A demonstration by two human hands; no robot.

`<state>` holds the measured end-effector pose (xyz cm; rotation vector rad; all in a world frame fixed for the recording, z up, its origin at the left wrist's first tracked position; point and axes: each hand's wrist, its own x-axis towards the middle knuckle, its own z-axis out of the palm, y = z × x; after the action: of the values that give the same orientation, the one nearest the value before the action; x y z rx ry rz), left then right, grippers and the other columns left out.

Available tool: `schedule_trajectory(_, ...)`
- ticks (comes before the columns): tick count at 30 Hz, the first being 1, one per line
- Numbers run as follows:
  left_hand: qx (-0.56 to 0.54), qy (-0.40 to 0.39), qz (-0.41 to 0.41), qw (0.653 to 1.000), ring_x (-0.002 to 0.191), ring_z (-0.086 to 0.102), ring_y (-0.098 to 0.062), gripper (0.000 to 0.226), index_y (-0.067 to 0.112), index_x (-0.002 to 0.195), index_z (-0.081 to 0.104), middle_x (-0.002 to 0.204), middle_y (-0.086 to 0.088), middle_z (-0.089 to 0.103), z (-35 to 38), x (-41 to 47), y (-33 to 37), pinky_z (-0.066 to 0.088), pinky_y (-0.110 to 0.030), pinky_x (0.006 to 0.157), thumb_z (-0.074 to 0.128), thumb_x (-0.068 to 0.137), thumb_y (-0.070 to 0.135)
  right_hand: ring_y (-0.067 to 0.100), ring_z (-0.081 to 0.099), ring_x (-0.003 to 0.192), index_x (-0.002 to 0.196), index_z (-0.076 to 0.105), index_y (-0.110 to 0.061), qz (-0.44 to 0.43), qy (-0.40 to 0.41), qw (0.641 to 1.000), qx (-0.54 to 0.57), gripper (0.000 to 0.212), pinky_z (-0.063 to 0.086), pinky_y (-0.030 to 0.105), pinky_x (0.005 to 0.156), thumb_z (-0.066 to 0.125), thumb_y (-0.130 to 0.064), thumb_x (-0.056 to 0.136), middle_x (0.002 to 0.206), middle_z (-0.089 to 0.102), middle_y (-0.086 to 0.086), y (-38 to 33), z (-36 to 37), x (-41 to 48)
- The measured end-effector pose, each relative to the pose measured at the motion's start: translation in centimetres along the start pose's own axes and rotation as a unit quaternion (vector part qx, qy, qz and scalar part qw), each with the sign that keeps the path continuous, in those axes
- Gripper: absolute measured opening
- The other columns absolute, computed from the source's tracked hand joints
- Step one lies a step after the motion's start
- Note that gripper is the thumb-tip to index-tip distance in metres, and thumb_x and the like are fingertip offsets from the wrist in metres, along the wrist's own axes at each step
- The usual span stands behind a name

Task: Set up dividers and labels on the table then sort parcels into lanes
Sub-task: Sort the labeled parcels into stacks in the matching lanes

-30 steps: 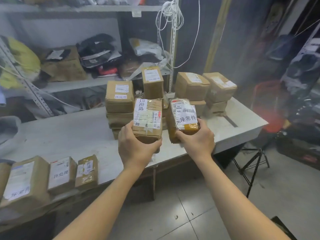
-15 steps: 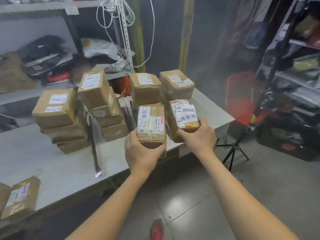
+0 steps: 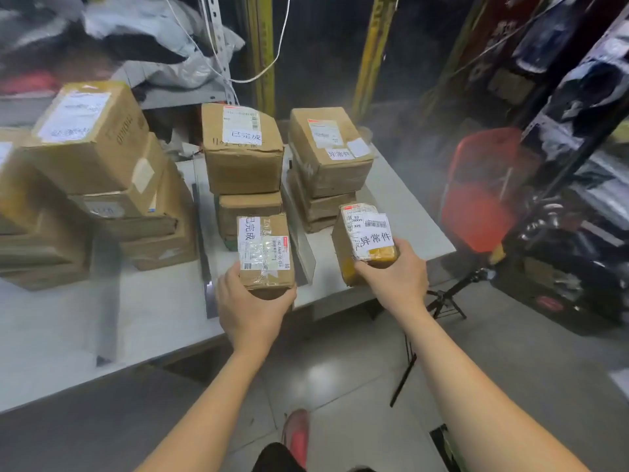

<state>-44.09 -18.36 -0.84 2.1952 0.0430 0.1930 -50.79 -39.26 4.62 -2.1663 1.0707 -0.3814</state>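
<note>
**Both parcels now lined up with their lanes**

A second ago you held these two parcels close together in front of the stacks; since then you have stepped right along the table [image 3: 163, 321] and spread your arms, so each parcel sits over a different lane.

Your left hand [image 3: 252, 310] is closed around the near end of the 已完成 parcel [image 3: 266, 255], fingers wrapped under it and thumb on its left side. It hangs at the table's front edge, just in front of the middle stack, whose top box [image 3: 242, 149] carries the same 已完成 label. A clear upright divider [image 3: 304, 245] stands just to its right, and a darker divider strip [image 3: 204, 247] runs along its left.

Your right hand [image 3: 396, 277] grips the near end of the 异常件 parcel [image 3: 366, 241], thumb on top, fingers underneath. That parcel is on the far side of the clear divider, in front of the right stack, whose top box [image 3: 329, 148] also reads 异常件.

I cannot tell whether either parcel is resting on the table yet or is just above it.

The dividers look to be in place, and the labels match the lanes, so this reads as the placing step: set each one down in front of its stack and keep the left parcel clear of the divider.
</note>
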Motion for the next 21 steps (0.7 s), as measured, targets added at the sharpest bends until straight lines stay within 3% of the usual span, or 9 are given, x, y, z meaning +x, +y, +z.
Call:
schedule_trajectory(5, 0.021, -0.02, -0.067, 0.997, 0.117, 0.053, -0.016, 0.104, 0.028, 0.135, 0.043, 0.126, 0.009, 0.056, 3.4, 0.0, -1.1, 0.053, -0.044, 0.092, 0.081, 0.046, 0.067, 0.02, 0.064, 0.101, 0.128, 0.057, -0.025, 0.0, -0.052, 0.999, 0.004, 0.07, 0.052, 0.034, 0.082, 0.081, -0.049, 0.066, 0.113, 0.069, -0.004, 2.9, 2.5, 4.4)
schedule_trajectory(12, 0.07, 0.011, -0.104, 0.992, 0.12, 0.048, -0.016, 0.103, 0.02, 0.14, 0.042, 0.127, 0.004, 0.051, 7.3, -0.3, -1.1, 0.046, -0.033, 0.096, 0.089, 0.054, 0.052, 0.024, 0.064, 0.102, 0.13, 0.056, -0.02, -0.019, -0.139, 0.99, -0.002, 0.07, 0.042, 0.026, 0.074, 0.082, -0.042, 0.069, 0.113, 0.068, 0.001, 5.4, 6.1, 9.2)
schedule_trajectory(15, 0.087, 0.013, -0.123, 0.989, 0.119, 0.047, -0.018, 0.105, 0.019, 0.141, 0.04, 0.126, 0.003, 0.05, 8.5, -0.4, -1.2, 0.048, -0.039, 0.097, 0.089, 0.055, 0.051, 0.024, 0.064, 0.101, 0.13, 0.056, -0.02, -0.033, -0.163, 0.986, -0.004, 0.071, 0.048, 0.029, 0.075, 0.082, -0.045, 0.068, 0.111, 0.069, 0.002, 6.5, 7.3, 10.5)
schedule_trajectory(21, 0.11, 0.011, -0.141, 0.984, 0.122, 0.042, -0.019, 0.109, 0.016, 0.149, 0.03, 0.129, -0.001, 0.047, 9.6, -0.7, -0.5, 0.042, -0.033, 0.097, 0.087, 0.062, 0.049, 0.025, 0.063, 0.096, 0.125, 0.055, -0.021, -0.08, -0.187, 0.979, -0.006, 0.07, 0.053, 0.035, 0.074, 0.084, -0.048, 0.067, 0.107, 0.069, 0.0, 8.7, 8.3, 11.1)
